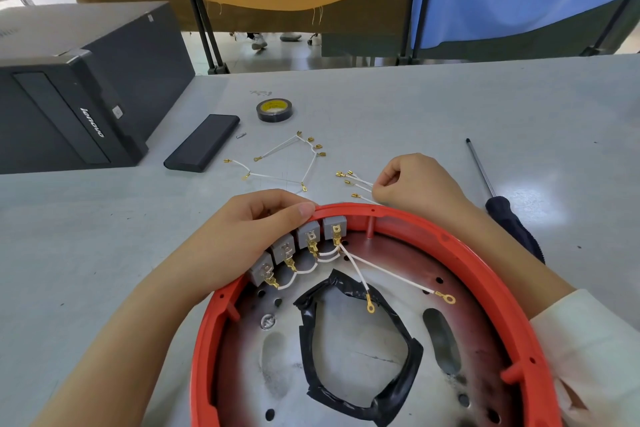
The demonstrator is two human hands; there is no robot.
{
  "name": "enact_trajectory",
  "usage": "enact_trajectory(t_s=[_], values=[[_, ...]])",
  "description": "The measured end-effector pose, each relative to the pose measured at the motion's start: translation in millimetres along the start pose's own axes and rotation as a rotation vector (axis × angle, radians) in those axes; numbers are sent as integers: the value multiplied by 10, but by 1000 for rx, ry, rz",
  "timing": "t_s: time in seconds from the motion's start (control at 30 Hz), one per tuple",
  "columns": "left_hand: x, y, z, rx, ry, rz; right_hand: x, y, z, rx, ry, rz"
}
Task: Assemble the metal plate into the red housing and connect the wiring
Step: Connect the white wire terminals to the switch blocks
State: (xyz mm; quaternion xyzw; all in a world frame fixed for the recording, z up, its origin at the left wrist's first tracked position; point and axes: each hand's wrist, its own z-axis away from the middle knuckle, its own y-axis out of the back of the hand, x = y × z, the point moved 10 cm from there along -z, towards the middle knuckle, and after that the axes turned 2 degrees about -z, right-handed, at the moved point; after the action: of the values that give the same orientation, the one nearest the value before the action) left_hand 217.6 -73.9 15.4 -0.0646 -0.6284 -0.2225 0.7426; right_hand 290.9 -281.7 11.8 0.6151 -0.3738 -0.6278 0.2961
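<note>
1. Your right hand (412,184) sits just beyond the far rim of the red housing (485,274), fingers curled in, pinching a bundle of white wires (363,185); their gold terminals fan out to the hand's left, lying on the surface (415,107)
2. Long axis of that bundle: roughly left-right, terminals pointing away from your fingers toward the loose wire harness (277,166) further left
3. The grey terminal blocks (304,243) lie near-side and left of the right hand, just inside the rim; judged the wires' destination, so the bundle must swing over the rim toward you
4. Your left hand (249,229) is the nearer one: fingers curled over the rim, thumb alongside the blocks, gripping the housing
5. The metal plate (346,340) already lies inside the housing; two ring-ended leads rest loose on it
6. Screwdriver (498,198) lies right of the right hand, untouched
</note>
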Motion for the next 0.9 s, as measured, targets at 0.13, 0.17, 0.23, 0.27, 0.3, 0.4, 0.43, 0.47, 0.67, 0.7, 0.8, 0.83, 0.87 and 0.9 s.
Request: enact_trajectory(t_s=[0.13,0.17,0.23,0.27,0.3,0.4,0.43,0.47,0.67,0.7,0.8,0.83,0.87,0.9], values=[[5,-5,-1,-2,-10,6,-7,82,-5,78,26,28],[7,-6,0,-5,-13,5,-15,121,-3,114,46,61],[7,1,-3,-1,-16,-6,-29,186,7,179,90,93],[7,5,-4,1,-18,-9,-32,212,13,199,106,89],[8,6,-7,3,-20,-8,-33,225,17,210,118,83],[10,12,-11,9,-26,-1,-58,216,18,198,163,114],[13,11,-10,8,-28,1,-67,200,16,188,179,131],[13,9,-10,6,-28,1,-70,184,14,178,189,142],[13,13,-16,11,-26,-3,-72,258,5,172,133,-189],[18,28,-15,30,-32,-16,-111,290,20,163,136,-281],[46,146,-21,146,-75,-109,-318,381,150,91,180,-512],[61,180,-22,183,-90,-95,-403,416,217,69,206,-543],[78,208,-19,212,-104,-68,-492,452,292,50,235,-553],[102,235,-14,240,-121,-47,-579,481,372,31,264,-550]])
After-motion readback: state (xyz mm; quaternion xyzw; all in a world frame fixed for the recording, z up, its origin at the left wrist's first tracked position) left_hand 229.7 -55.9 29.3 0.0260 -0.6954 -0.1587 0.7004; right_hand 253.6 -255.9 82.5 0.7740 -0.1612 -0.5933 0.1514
